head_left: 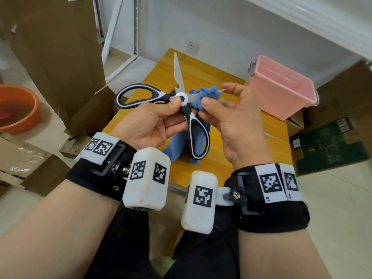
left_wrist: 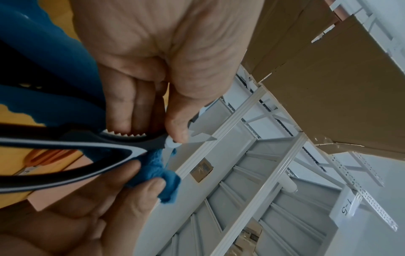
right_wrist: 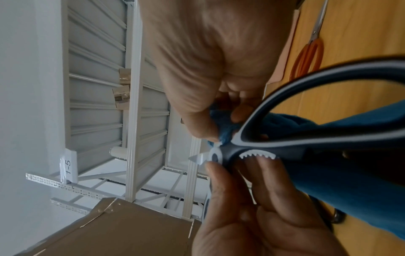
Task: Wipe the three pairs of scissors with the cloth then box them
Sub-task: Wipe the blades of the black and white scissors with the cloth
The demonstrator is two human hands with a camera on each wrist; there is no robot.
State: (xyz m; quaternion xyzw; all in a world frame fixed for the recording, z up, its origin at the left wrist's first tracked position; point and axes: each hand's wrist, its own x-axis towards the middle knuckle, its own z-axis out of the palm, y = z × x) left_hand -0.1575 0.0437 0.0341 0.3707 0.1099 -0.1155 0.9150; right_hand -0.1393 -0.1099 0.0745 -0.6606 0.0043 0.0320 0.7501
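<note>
My left hand (head_left: 174,106) pinches black-and-white kitchen scissors (head_left: 182,97) at the pivot, above the table. The blades are spread wide, one pointing up and away, the other pointing right. My right hand (head_left: 214,97) grips a bunched blue cloth (head_left: 205,95) around that right-pointing blade, whose tip pokes out past the fingers. The rest of the cloth (right_wrist: 350,181) hangs down behind the lower handle. A pair of orange-handled scissors (right_wrist: 310,52) lies on the table, also seen in the left wrist view (left_wrist: 46,156). An open pink plastic box (head_left: 281,87) stands at the table's back right.
The small wooden table (head_left: 203,69) stands against a white wall. An orange basin (head_left: 18,109) sits on the floor at the left. Cardboard boxes (head_left: 60,57) stand to the left and more lie at the right (head_left: 330,141). White metal shelving (left_wrist: 241,173) rises behind.
</note>
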